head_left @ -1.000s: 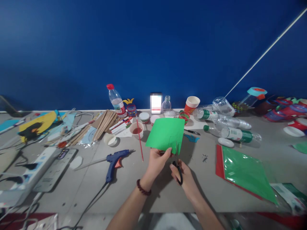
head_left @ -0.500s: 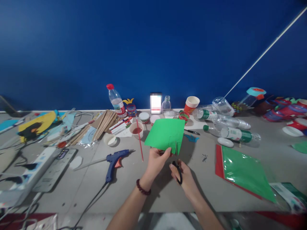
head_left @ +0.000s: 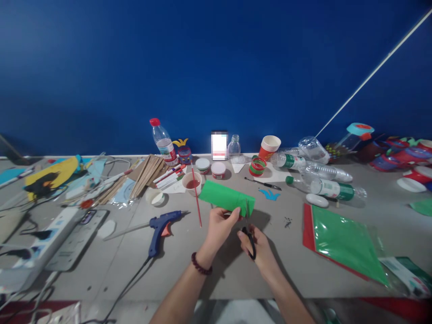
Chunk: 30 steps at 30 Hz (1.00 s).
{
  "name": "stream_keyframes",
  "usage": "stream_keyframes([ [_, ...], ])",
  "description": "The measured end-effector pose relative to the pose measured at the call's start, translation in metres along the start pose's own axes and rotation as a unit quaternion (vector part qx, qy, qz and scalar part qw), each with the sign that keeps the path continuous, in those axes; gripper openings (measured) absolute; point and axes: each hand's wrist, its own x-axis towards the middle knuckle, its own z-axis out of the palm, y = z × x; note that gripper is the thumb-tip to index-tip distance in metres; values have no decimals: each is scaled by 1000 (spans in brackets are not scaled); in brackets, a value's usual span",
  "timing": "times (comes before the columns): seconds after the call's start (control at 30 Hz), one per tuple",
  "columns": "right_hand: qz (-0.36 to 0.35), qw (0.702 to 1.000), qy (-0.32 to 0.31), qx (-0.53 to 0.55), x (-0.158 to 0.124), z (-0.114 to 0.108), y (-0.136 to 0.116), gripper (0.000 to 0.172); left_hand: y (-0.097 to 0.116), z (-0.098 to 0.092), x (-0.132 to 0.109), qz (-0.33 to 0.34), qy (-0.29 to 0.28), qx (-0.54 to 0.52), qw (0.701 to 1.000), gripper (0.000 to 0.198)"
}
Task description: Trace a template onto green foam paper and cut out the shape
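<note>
A bright green sheet (head_left: 222, 196), paper or thin foam, is pinched along its near edge by my left hand (head_left: 221, 227), thumb on top. Its far part tips away, so I see it foreshortened. In my right hand (head_left: 258, 245) is a pair of scissors (head_left: 250, 243) with black handles, fingers through the loops. The blades point away from me and lie at the sheet's right part, close to my left thumb. Faint lines show on the green near the blades. Beyond the sheet lie a black pen (head_left: 263, 183) and a blue crown-shaped cutout (head_left: 269, 194).
To the left lies a blue glue gun (head_left: 162, 229) with its cord. A paper cup (head_left: 192, 183) of reddish liquid has a brush across it. Plastic bottles (head_left: 332, 189) and a green sheet pack (head_left: 347, 240) lie right. A power strip (head_left: 43, 245) sits far left.
The green sheet's far part has tipped down and away, so it looks much narrower and uncovers the pen, the blue cutout and the jars behind. Both hands stay nearly in place.
</note>
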Motion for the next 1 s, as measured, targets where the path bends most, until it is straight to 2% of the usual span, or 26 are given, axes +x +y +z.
stream_keyframes([
  [0.2,25,1000,3,-4,-2,1,-2,47,-2,0,0,-3,14,-10,1000,26],
  [0.57,17,1000,-5,-14,-1,0,-3,47,-4,-1,2,6,25,-7,1000,29],
  [0.73,18,1000,1,-9,-3,1,-6,46,-1,1,0,10,13,-11,1000,28],
  [1.0,14,1000,-20,-5,-2,-1,-4,48,-1,2,-1,7,15,-11,1000,31],
])
